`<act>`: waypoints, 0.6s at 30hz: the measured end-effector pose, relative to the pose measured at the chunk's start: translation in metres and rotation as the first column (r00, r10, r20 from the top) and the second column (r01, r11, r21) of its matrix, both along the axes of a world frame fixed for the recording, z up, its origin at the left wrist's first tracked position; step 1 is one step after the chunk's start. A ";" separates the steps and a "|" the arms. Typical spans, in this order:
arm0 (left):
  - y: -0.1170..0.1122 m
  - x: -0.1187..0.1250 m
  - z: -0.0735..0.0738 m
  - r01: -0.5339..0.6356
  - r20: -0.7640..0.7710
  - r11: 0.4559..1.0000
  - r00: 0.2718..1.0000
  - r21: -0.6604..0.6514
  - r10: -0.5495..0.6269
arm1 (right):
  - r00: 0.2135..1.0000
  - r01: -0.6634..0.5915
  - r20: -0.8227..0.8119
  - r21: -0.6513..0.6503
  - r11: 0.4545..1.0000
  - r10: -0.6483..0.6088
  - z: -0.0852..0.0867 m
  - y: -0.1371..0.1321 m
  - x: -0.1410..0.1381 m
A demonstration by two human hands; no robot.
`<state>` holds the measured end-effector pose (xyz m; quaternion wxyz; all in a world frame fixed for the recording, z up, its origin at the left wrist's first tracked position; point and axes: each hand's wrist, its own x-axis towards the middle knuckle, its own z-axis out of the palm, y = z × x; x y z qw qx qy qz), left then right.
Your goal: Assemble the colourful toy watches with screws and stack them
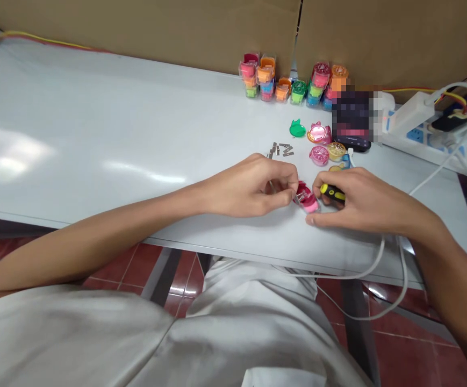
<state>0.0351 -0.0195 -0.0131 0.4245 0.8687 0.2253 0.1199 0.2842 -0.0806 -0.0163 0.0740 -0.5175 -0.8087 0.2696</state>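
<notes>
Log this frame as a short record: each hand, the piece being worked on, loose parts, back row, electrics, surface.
Left hand: at the pink piece's edge; exact grip unclear
Right hand: holds a yellow-and-black tool
Worked piece: pink piece, between the hands
Loose parts: metal strips, green cover, pink cover
Back row: coloured plastic pieces, several stacked
Electrics: white power strip, at right
Surface: white table

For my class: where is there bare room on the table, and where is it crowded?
Bare: the table between the brown panel and left forearm, left of the stacks. Crowded: around the right hand, with tool, pink piece and discs, phone and power strip beyond.
</notes>
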 end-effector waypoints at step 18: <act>0.002 0.007 -0.023 -0.227 0.008 0.968 0.973 -0.106 0.230 | 0.997 0.053 -0.065 0.153 0.987 -0.044 -0.003 0.001 -0.005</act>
